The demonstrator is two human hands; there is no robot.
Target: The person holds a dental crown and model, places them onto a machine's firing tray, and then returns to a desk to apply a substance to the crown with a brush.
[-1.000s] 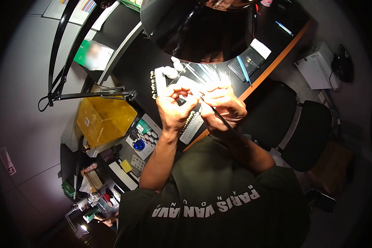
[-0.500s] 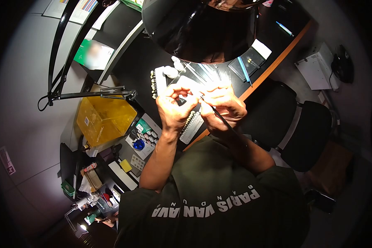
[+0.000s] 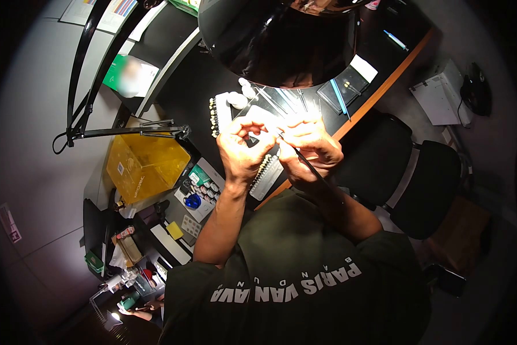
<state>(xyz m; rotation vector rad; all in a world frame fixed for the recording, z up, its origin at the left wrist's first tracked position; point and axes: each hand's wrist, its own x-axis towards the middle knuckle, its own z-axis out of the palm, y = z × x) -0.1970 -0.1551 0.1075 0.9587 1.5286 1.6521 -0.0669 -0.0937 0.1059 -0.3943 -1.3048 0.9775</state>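
Observation:
Under bright lamp light, my left hand [image 3: 244, 150] is closed in a pinch, its fingertips close to those of my right hand. Whatever it pinches is too small and washed out by glare to name. My right hand [image 3: 311, 148] grips a slim black-handled tool [image 3: 309, 165] like a pen, with the tip pointing toward the left fingertips; that tip is lost in the glare. Beyond the hands lie several thin instruments [image 3: 278, 99] and small white round containers [image 3: 237, 100]. Rows of tooth-coloured tabs stand in holders, one left of my left hand [image 3: 214, 117] and another between my wrists [image 3: 266, 178].
A large black lamp shade [image 3: 278, 43] hangs just above the hands. A blue-handled tool [image 3: 339, 95] lies on a dark case at right. The wooden desk edge [image 3: 379, 89] runs diagonally past a black chair [image 3: 428, 178]. A yellow box [image 3: 146, 167] stands at left.
My hands and the black-handled tool hold almost the same position. At the lower left, another person's hand near the small lamp has shifted slightly.

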